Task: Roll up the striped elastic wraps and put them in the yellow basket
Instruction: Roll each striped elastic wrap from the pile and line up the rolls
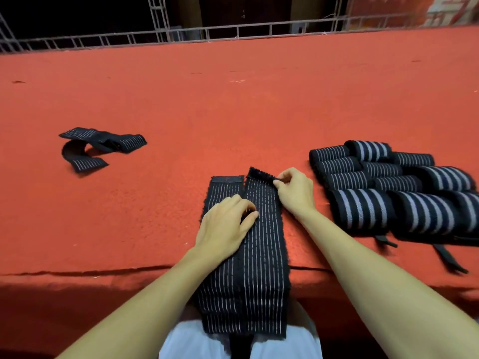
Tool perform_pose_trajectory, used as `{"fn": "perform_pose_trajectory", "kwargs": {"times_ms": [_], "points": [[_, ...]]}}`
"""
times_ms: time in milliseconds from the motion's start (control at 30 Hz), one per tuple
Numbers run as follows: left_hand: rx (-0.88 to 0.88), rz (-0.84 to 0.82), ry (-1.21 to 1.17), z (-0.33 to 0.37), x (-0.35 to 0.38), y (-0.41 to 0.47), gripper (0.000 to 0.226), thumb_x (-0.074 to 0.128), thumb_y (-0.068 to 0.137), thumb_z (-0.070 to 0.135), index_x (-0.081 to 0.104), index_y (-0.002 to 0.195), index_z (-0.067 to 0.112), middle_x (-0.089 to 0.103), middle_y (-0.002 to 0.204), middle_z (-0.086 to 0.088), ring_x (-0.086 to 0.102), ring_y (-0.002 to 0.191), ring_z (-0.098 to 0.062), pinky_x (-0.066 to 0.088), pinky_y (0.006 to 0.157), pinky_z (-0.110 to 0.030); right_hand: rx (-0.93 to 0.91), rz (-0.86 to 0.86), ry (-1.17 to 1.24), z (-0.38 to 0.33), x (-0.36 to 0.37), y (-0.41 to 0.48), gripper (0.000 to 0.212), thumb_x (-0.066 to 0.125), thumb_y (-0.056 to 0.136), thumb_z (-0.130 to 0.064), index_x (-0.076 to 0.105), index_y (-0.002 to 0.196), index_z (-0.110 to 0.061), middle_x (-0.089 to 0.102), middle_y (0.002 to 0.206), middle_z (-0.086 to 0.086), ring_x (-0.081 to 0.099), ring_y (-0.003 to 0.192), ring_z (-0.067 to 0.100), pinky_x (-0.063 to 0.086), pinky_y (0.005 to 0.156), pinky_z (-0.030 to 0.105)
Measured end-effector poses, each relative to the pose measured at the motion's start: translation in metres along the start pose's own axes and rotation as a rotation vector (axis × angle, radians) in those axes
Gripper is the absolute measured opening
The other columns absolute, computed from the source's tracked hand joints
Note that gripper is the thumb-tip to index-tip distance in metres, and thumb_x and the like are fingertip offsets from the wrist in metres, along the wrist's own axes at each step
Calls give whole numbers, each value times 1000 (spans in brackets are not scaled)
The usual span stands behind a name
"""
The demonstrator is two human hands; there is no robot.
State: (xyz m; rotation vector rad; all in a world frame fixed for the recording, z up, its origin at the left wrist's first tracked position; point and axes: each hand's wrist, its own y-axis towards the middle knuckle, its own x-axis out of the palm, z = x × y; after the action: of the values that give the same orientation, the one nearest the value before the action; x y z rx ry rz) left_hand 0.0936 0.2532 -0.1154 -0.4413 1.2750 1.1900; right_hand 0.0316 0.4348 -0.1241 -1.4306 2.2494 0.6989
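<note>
Black wrap (261,255) with thin white stripes lies flat on the bench (155,203); right hand (295,190) pinches its far end, left hand (223,226) grips its middle.

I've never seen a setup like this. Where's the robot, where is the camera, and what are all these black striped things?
There is no robot here: a person works with bare hands, and one camera worn on the head looks down at them, so the arms enter from the bottom. The surface is a red cloth-covered table. Two flat striped wraps lie side by side in front, hanging over the near edge. The right hand pinches the curled-up far end of the right one, apparently starting a roll; the left hand rests on them with bent fingers. To the right sits a pile of rolled wraps; far left lies a loose wrap. No yellow basket is in view.
</note>
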Motion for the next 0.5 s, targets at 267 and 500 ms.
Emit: {"fn": "perform_pose_trajectory", "kwargs": {"times_ms": [267,500], "points": [[-479,-90,-586,27,-24,9,81,61,89,50,18,148,15,35,145,-3,35,135,-22,30,113,-45,-79,-74,507,-50,-53,-35,14,65,85,1,61,80,-11,58,71,0,52,57,6,42,55,19],[-318,-316,-1026,34,-65,-15,21,59,97,28,62,115,18,72,110,0,69,100,-16,53,94,-38,155,-507,1105,-112,-85,-66,30,53,92,-15,55,63,-23,36,42,-13,25,34,3,14,47,21]]}}
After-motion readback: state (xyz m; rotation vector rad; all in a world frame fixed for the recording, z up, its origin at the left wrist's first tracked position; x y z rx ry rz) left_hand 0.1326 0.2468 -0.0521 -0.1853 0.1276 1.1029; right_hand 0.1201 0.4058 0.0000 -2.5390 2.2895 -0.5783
